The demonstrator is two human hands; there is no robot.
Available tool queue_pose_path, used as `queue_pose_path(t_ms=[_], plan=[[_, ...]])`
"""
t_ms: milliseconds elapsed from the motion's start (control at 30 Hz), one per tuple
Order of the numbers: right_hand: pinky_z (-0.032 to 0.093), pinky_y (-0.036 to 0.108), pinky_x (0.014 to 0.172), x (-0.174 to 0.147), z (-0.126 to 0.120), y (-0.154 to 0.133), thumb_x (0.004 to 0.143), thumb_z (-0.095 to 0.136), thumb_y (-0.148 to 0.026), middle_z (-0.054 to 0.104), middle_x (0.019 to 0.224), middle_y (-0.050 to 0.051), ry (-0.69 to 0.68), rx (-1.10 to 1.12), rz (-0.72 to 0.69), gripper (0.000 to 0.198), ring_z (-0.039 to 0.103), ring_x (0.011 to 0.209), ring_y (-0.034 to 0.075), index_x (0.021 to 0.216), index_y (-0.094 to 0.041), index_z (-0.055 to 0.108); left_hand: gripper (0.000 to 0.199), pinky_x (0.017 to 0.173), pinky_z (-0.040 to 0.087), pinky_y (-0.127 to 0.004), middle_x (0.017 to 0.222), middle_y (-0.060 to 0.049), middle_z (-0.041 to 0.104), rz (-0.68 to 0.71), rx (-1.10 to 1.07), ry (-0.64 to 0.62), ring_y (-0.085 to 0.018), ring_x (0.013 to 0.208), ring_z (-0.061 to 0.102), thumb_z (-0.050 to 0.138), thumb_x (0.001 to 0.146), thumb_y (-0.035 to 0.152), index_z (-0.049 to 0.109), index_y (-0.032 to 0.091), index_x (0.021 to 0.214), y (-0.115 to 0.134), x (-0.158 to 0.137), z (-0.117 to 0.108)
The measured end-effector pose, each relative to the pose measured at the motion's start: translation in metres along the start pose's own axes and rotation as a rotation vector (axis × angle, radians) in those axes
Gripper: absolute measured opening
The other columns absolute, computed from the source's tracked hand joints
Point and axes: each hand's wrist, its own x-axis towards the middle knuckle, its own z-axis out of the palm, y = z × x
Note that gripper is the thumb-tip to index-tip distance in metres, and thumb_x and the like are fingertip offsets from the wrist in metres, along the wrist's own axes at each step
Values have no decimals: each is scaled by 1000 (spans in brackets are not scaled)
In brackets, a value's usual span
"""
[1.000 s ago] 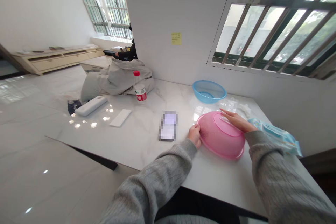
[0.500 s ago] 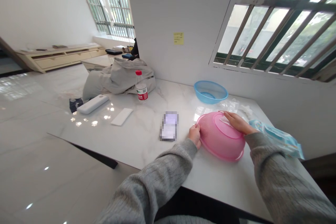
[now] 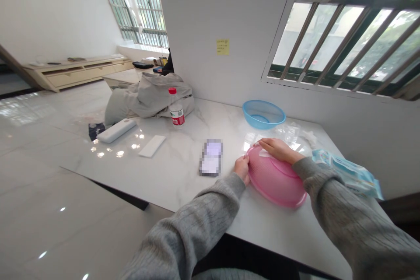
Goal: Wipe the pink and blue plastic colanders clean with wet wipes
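Observation:
A pink plastic basket (image 3: 278, 179) with fine mesh sides is tipped bottom up over the white table. My left hand (image 3: 242, 169) is closed round its left rim. Against the basket's outer side, near the upper left edge, my right hand (image 3: 278, 149) presses a white wipe (image 3: 264, 153) under its fingers; most of the wipe is covered. To the right of my right forearm lies a blue pack of wipes (image 3: 348, 170). A phone (image 3: 211, 157) with its screen lit rests left of my left hand.
A blue mesh basket (image 3: 264, 116) stands at the back by the wall, with clear plastic wrapping (image 3: 288, 131) beside it. Farther left are a red-capped bottle (image 3: 176, 109), a white flat piece (image 3: 152, 146), a white oblong case (image 3: 117, 130) and grey cloth (image 3: 147, 96).
My right hand has slid with the wipe leftward across the basket, from its base to near the upper left rim. The basket has tilted slightly. My left hand keeps its hold.

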Motion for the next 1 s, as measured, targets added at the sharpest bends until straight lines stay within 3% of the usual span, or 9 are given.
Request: queue_pose_path(t_ms=[133, 300, 500, 633, 767, 1000], plan=[[50, 43, 106, -8, 1, -23, 105, 35, -45, 77, 122, 8, -3, 3, -123, 51, 69, 114, 28, 117, -23, 79, 11, 91, 51, -35, 90, -13, 74, -31, -76, -20, -21, 87, 68, 68, 88, 22, 71, 12, 87, 2, -1, 3], [49, 44, 111, -22, 1, -50, 106, 41, -37, 77, 122, 3, -27, -36, -348, 41, 69, 118, 25, 117, -28, 79, 8, 92, 52, -34, 84, -10, 72, -27, -87, -37, -20, 86, 69, 68, 78, 9, 72, 13, 84, 6, -2, 5], [45, 54, 120, -56, 18, -64, 103, 47, -23, 67, 142, 4, 109, -221, -467, 42, 59, 137, 27, 140, -27, 66, 13, 86, 54, -33, 88, -12, 73, -42, -79, -60, -20, 84, 70, 63, 77, 7, 71, 12, 86, 6, -3, 5], [35, 56, 127, -84, 43, -62, 97, 51, -14, 46, 161, 8, 241, -335, -404, 58, 43, 151, 32, 155, -21, 49, 3, 80, 52, -29, 82, -8, 70, -34, -57, -49, -17, 77, 66, 67, 81, 11, 67, 14, 82, 4, -3, 1], [34, 55, 128, -106, 61, -57, 101, 47, -18, 35, 166, 3, 371, -368, -284, 68, 35, 155, 31, 165, -28, 28, 10, 78, 51, -30, 75, -6, 67, -27, -31, -40, -16, 71, 62, 67, 88, 20, 65, 15, 79, 2, -4, -1], [35, 56, 126, -132, 80, -29, 103, 41, -32, 44, 162, 0, 622, -196, 20, 59, 42, 151, 31, 162, -33, 38, 18, 82, 48, -30, 78, -4, 67, 11, 33, 8, -15, 75, 60, 71, 89, 30, 66, 16, 80, 1, -4, -2]])
